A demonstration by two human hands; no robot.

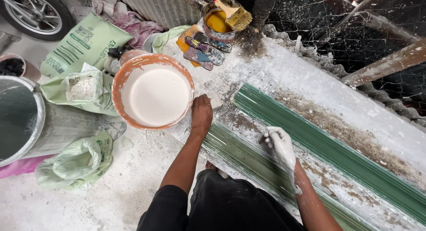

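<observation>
Resting flat on the plaster-crusted workbench, the left hand lies palm down with fingers together, gripping nothing, its fingertips just beside the rim of one orange bucket filled with smooth white plaster slurry. A small pale lump sits on the bench touching that hand's far side; what it is cannot be told. The right hand, coated white with wet plaster, hangs with fingers loosely curled and empty, touching the surface between two long green ribbed moulds: the far mould runs diagonally toward the lower right, and the near mould lies parallel along the bench edge, partly hidden by the person's arms. The two hands are well apart.

At the bench's far end stands one tin of yellow paint with one brush laid across its top. Beside it lie about four spattered scrapers in a cluster. On the floor to the left, three green sacks show: one printed sack, one open sack and one crumpled sack. One steel drum stands among them, and one wheel sits in the far corner.
</observation>
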